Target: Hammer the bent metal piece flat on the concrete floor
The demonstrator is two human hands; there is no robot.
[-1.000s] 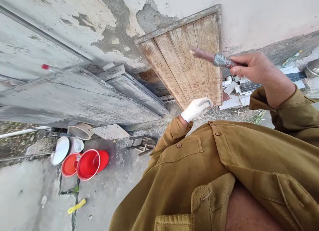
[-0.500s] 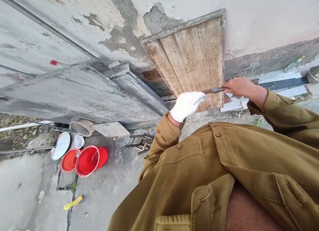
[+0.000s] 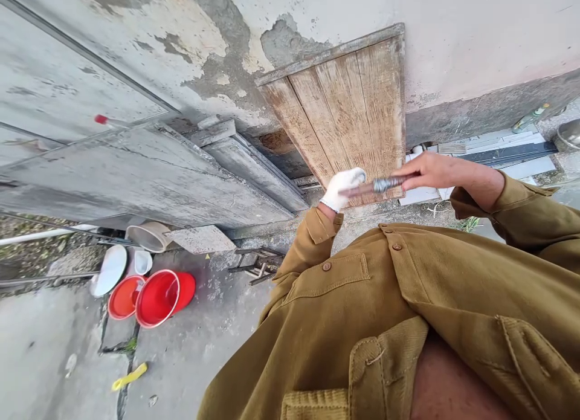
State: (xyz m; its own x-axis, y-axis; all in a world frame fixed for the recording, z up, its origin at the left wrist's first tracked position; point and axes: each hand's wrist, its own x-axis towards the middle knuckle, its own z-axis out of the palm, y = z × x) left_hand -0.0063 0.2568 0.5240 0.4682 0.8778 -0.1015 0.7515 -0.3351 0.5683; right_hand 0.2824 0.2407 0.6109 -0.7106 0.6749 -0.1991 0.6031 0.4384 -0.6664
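Observation:
A brown stick-like handle (image 3: pixel 360 190), bound with silvery wire (image 3: pixel 386 184), lies between my two hands in front of a leaning plank door. My left hand (image 3: pixel 339 189), in a white glove, is curled at the handle's left end. The glove is slightly blurred. My right hand (image 3: pixel 428 170) is bare and grips the handle to the right of the wire binding. Whatever the handle carries beyond my right hand is hidden.
The worn plank door (image 3: pixel 348 106) leans on a peeling wall. Grey boards (image 3: pixel 258 166) stand to its left. Red buckets (image 3: pixel 156 299), a white basin (image 3: pixel 111 269), a small wooden rack (image 3: pixel 258 264) and a yellow-handled thing (image 3: pixel 129 376) are on the concrete. Boards and tiles (image 3: pixel 502 154) lie right.
The handle has turned and moved slightly down, showing more of its wire binding. My left hand has shifted a little and its fingers look looser. My right hand has moved slightly down.

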